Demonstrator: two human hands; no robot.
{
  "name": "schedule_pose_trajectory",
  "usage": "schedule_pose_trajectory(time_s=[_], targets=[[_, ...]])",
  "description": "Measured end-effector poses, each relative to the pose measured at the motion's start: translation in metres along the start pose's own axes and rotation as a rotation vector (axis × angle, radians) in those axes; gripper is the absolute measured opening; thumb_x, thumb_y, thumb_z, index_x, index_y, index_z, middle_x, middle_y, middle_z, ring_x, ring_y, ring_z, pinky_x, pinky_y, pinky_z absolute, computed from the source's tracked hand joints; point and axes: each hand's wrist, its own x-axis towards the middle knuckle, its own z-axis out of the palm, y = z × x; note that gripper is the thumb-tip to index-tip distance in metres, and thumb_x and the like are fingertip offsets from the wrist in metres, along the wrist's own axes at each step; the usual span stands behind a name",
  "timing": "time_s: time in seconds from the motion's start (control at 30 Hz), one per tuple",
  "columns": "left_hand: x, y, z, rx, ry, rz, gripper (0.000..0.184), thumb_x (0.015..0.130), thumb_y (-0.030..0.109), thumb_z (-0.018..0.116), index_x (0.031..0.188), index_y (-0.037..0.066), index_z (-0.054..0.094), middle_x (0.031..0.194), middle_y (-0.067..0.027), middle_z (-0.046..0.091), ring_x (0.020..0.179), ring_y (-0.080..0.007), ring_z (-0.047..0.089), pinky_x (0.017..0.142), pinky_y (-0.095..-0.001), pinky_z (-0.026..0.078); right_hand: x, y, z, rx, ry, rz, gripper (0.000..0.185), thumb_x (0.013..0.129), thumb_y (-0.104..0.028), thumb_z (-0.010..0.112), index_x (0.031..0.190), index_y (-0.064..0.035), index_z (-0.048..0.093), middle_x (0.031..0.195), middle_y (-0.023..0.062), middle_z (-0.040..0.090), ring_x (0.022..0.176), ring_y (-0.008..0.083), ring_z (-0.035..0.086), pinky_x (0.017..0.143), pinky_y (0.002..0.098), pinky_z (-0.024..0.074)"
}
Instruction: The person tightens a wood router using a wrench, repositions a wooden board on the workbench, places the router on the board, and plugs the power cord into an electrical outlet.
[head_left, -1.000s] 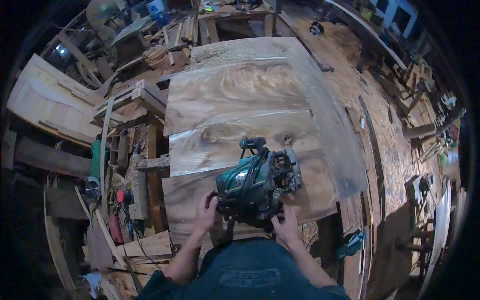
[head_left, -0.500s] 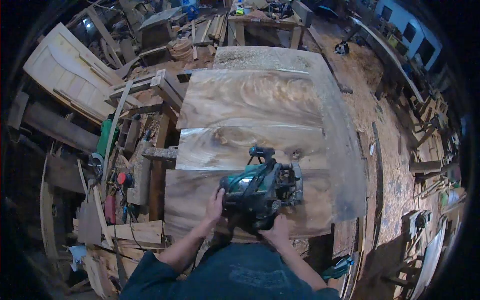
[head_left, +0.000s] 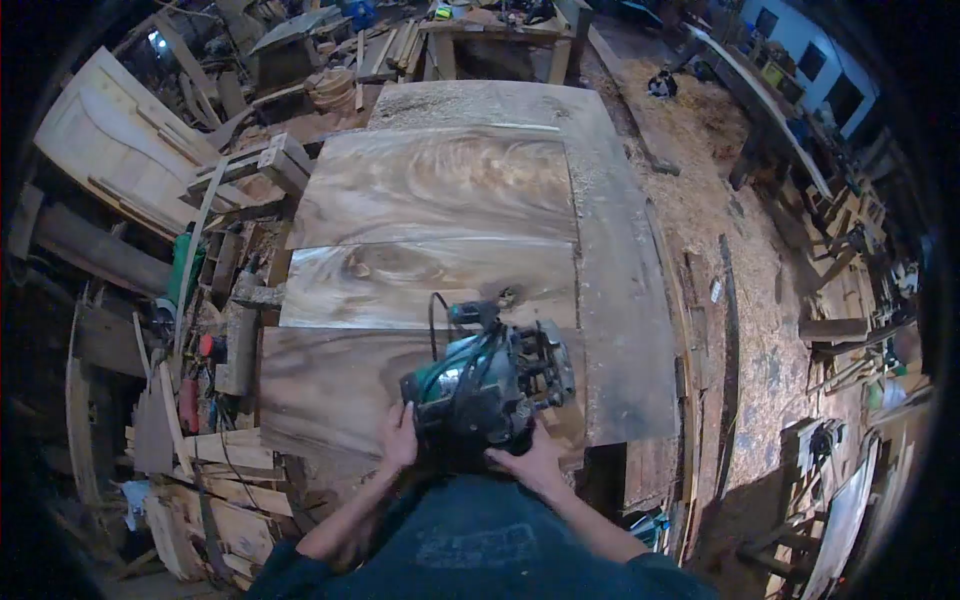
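A green and black plunge router (head_left: 470,370) is held on its side in front of my body, over the nearest wooden board (head_left: 330,380). Its base and guide rods face right, and its cord is bundled against the body. My left hand (head_left: 399,438) grips the motor end on the left, fingers partly hidden under it. My right hand (head_left: 532,462) closes round the near side by the lower handle, with the thumb pointing left. Beyond the router lie a middle board (head_left: 430,280) and a far board (head_left: 440,190), both with swirling grain.
The boards rest on a large dusty panel (head_left: 630,300). On the left stand a clutter of timber, a green power tool (head_left: 182,265) and a pale carved door panel (head_left: 120,140). Wood shavings cover the floor (head_left: 770,330) at right. A workbench (head_left: 500,35) is at the back.
The router has turned slightly in my hands, and its cord now loops up at the left. The view has shifted, so the boards appear further left.
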Motion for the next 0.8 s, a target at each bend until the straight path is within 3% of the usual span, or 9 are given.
schedule_pose_trajectory(time_s=[0.07, 0.17, 0.27, 0.37, 0.4, 0.53, 0.63, 0.67, 0.8], targets=[[-0.022, 0.021, 0.038, 0.076, 0.062, -0.004, 0.048, 0.104, 0.028, 0.047, 0.14, -0.003, 0.047, 0.139, -0.0215, 0.052, 0.131, -0.0288, 0.047, 0.111, -0.0358, 0.033, -0.008, 0.033, -0.015, 0.172, 0.097, 0.108, 0.083, 0.073, -0.039, 0.083, 0.136, 0.0012, 0.045, 0.13, 0.0211, 0.055, 0.123, 0.0341, 0.051, 0.104, 0.0418, 0.0422], [-0.04, 0.022, 0.081, 0.208, -0.104, 0.104, 0.057, 0.104, 0.029, 0.046, 0.149, -0.002, 0.032, 0.152, -0.0237, 0.034, 0.143, -0.0339, 0.03, 0.118, -0.0371, 0.02, -0.007, 0.071, -0.035, 0.183, 0.502, -0.003, 0.06, 0.084, -0.012, 0.073, 0.136, -0.0016, 0.045, 0.114, 0.0118, 0.062, 0.105, 0.0261, 0.061, 0.093, 0.0409, 0.0505], [-0.053, 0.007, 0.129, -0.04, -0.293, 0.23, 0.067, 0.103, 0.026, 0.049, 0.154, -0.002, 0.017, 0.157, -0.0242, 0.023, 0.145, -0.034, 0.025, 0.119, -0.0373, 0.017, -0.001, 0.075, -0.059, 0.945, 0.691, 0.304, 0.045, 0.093, -0.018, 0.061, 0.135, -0.0044, 0.048, 0.111, 0.012, 0.063, 0.099, 0.026, 0.063, 0.084, 0.0412, 0.0544], [-0.076, 0.06, 0.139, -0.099, -0.513, 0.299, 0.079, 0.103, 0.027, 0.049, 0.156, 0.004, -0.005, 0.156, -0.0197, 0.028, 0.143, -0.0259, 0.026, 0.118, -0.0349, 0.021, 0.025, 0.191, -0.104, 1.214, 0.409, 0.328, 0.045, 0.087, -0.013, 0.063, 0.131, -0.0062, 0.054, 0.117, 0.0119, 0.061, 0.091, 0.027, 0.065, 0.072, 0.0387, 0.0561], [-0.081, 0.085, 0.133, -0.145, -0.711, 0.115, 0.085, 0.101, 0.032, 0.055, 0.156, 0.002, -0.002, 0.157, -0.0189, 0.026, 0.138, -0.0259, 0.034, 0.114, -0.0358, 0.03, 0.028, 0.202, -0.133, 1.199, 0.331, 0.301, 0.043, 0.089, -0.014, 0.061, 0.13, -0.0061, 0.054, 0.115, 0.0115, 0.062, 0.09, 0.0263, 0.065, 0.07, 0.0381, 0.0565], [-0.067, 0.038, 0.159, 0.121, -0.891, 0.352, 0.081, 0.098, 0.039, 0.06, 0.155, 0.002, 0.018, 0.148, -0.0201, 0.043, 0.128, -0.0299, 0.049, 0.108, -0.0369, 0.039, 0.054, 0.124, -0.21, 1.176, 0.189, 0.278, 0.038, 0.094, -0.019, 0.055, 0.13, -0.0047, 0.055, 0.108, 0.011, 0.066, 0.091, 0.0241, 0.067, 0.072, 0.0371, 0.0578], [-0.065, 0.073, 0.147, 0.122, -1.031, 0.315, 0.069, 0.098, 0.042, 0.058, 0.149, 0.002, 0.033, 0.141, -0.0188, 0.051, 0.129, -0.0316, 0.05, 0.108, -0.0386, 0.039, 0.086, 0.157, -0.261, 1.158, -0.007, 0.238, 0.048, 0.1, -0.031, 0.052, 0.14, -0.0059, 0.049, 0.129, 0.0151, 0.062, 0.115, 0.029, 0.062, 0.095, 0.0434, 0.0541], [-0.058, 0.061, 0.147, 0.252, -0.973, 0.324, 0.06, 0.097, 0.042, 0.058, 0.141, 0.003, 0.046, 0.137, -0.019, 0.055, 0.129, -0.0333, 0.05, 0.108, -0.0405, 0.039, 0.094, 0.155, -0.271, 1.131, 0.003, 0.265, 0.045, 0.098, -0.027, 0.054, 0.137, -0.0046, 0.052, 0.125, 0.0135, 0.063, 0.11, 0.027, 0.064, 0.092, 0.0407, 0.0546], [-0.032, 0.015, 0.103, 0.336, -0.415, 0.62, 0.053, 0.091, 0.037, 0.066, 0.131, 0.005, 0.057, 0.12, -0.0211, 0.063, 0.111, -0.035, 0.06, 0.094, -0.0408, 0.048, 0.128, 0.155, -0.304, 0.928, 0.014, 0.281, 0.04, 0.094, -0.018, 0.059, 0.131, -0.0017, 0.057, 0.116, 0.0099, 0.067, 0.099, 0.0226, 0.066, 0.086, 0.0348, 0.0551]])
